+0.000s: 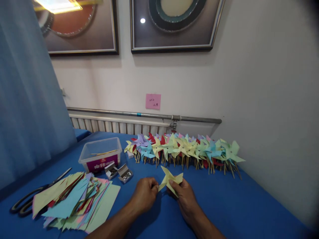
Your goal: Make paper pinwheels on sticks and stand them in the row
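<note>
A pale yellow paper pinwheel (pixel 165 179) is held above the blue table, its pointed blades folded toward the middle. My right hand (pixel 183 194) grips it from the right, thumb pressed on the front near the centre and fingers behind. My left hand (pixel 147 192) is closed, its fingertips pinched at the tip of the pinwheel's left blade. Whether a small item is also in those left fingers is hidden. Two small open boxes of metal pins (pixel 126 176) lie just beyond my left hand.
Cut coloured paper (pixel 74 202) is piled at the left, beside black-handled scissors (pixel 37 192). Behind stands a clear plastic tub (pixel 99 162) with wooden sticks. Many finished pinwheels (pixel 181 147) on sticks line the table's back. A blue curtain (pixel 27 83) hangs at left.
</note>
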Available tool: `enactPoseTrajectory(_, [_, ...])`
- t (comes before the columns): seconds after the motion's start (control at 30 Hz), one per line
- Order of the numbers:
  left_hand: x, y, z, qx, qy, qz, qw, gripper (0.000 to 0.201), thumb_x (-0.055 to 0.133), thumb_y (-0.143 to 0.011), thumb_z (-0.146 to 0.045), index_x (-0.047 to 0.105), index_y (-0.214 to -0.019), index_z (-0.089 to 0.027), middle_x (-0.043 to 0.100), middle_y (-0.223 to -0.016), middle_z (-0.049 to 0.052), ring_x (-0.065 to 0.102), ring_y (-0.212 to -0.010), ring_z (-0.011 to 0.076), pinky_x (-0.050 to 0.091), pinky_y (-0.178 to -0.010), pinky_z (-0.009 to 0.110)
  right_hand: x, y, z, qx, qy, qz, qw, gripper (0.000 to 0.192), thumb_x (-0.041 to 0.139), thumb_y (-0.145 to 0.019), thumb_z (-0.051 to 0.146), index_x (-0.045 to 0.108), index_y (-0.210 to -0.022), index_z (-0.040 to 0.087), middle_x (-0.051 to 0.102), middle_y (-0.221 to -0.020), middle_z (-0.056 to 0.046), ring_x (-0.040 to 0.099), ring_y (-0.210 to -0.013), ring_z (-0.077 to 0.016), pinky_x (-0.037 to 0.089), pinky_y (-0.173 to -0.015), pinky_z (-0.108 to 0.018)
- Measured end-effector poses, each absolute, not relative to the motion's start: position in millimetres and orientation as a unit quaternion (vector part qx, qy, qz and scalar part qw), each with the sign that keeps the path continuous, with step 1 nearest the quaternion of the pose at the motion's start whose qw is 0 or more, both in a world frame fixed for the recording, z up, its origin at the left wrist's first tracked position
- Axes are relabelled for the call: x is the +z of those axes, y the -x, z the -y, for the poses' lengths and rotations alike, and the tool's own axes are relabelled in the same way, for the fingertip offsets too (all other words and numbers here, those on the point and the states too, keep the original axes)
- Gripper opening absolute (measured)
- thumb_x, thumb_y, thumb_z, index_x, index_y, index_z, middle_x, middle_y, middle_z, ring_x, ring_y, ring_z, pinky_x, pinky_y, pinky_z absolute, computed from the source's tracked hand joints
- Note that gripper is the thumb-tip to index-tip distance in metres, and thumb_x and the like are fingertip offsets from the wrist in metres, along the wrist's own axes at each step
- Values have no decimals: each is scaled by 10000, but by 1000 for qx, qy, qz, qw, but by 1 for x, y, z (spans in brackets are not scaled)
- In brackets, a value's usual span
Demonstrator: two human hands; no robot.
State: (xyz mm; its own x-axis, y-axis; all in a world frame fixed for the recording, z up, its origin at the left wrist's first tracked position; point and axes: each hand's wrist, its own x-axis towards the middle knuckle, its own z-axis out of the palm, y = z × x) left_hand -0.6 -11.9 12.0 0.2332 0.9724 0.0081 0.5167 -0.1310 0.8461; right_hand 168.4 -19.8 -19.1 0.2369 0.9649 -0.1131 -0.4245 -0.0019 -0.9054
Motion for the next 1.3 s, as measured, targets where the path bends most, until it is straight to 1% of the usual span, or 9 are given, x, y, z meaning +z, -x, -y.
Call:
enactPoseTrajectory(0.17, [16,1,13,289,-700,-544,361,197,517,-831,-154,687,-731,-148,625,-667,5,537,-664,141,319,-622,253,-20,-169,20,544,455,290,642,511,986,-483,423,697,-823,174,692,-695,27,618,-626,-143,531,-624,-271])
enactPoseTrajectory(0.4, [18,0,14,287,-702,-542,362,202,513,-835,-143,691,-740,-147,620,-666,1,535,-664,139,324,-623,249,-17,-167,21,551,451,297,636,479,978,-508,412,701,-820,177,692,-695,24,609,-611,-140,524,-621,-272])
enactPoseTrajectory(0.53, [15,0,13,292,-696,-544,368,195,516,-838,-151,693,-756,-148,611,-661,-4,526,-649,136,323,-614,244,-16,-167,22,550,457,302,631,479,974,-508,415,713,-826,172,676,-667,30,581,-579,-127,501,-591,-259])
enactPoseTrajectory(0.67, [14,1,12,299,-699,-537,366,191,520,-839,-156,689,-750,-150,619,-661,-3,534,-652,135,327,-615,241,-14,-167,23,554,452,297,633,483,980,-486,412,712,-805,169,680,-681,24,589,-600,-130,510,-605,-262])
enactPoseTrajectory(0.83, [14,1,12,295,-706,-539,352,193,524,-837,-148,684,-730,-149,636,-661,2,553,-665,139,330,-623,244,-15,-167,23,562,447,303,627,455,973,-512,402,704,-796,168,668,-675,25,587,-600,-128,506,-600,-257])
enactPoseTrajectory(0.97, [14,1,12,291,-704,-542,354,201,519,-834,-138,698,-743,-148,653,-672,3,560,-665,137,333,-615,241,-15,-166,22,557,449,300,630,468,977,-498,401,701,-799,172,676,-690,28,593,-608,-129,509,-607,-259])
enactPoseTrajectory(1.17, [12,0,11,300,-699,-536,365,197,516,-824,-139,700,-755,-139,636,-658,-2,546,-646,134,331,-597,241,-14,-165,23,557,444,306,631,438,965,-530,407,704,-791,171,663,-665,33,563,-585,-117,483,-585,-249])
enactPoseTrajectory(1.3, [11,-1,11,299,-698,-542,361,199,516,-828,-150,699,-751,-137,639,-668,3,555,-664,140,338,-608,244,-16,-166,23,556,447,307,630,438,965,-526,411,702,-783,172,654,-649,32,569,-586,-128,482,-586,-258])
